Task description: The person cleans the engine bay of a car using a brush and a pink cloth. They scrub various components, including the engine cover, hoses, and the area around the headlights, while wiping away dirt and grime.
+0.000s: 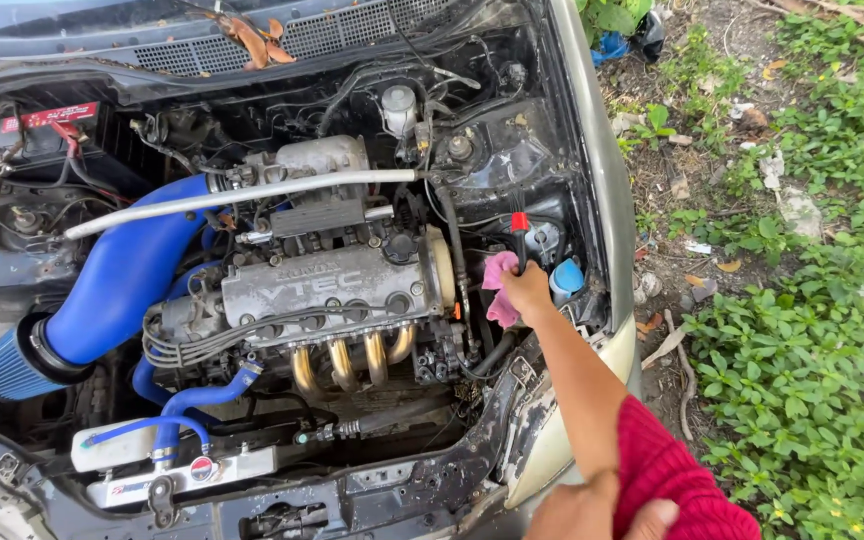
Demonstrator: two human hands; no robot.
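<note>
An open engine bay [512,170] of a car parked beside weedy ground held one engine [327,290], one blue intake pipe [117,280] and one white fluid tank [399,108]. The right hand [529,292] clenched one pink rag [500,290] and a red-tipped tool [519,240] beside the engine, near one blue cap [568,277]. The left hand [582,512] pinched the red sleeve [667,480].

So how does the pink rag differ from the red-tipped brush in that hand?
The pink rag is soft and crumpled, hanging below the right hand; the red-tipped brush is thin, rigid, dark, and stands upright above it. The rag is larger in view. Both are gripped by that one hand.
</note>
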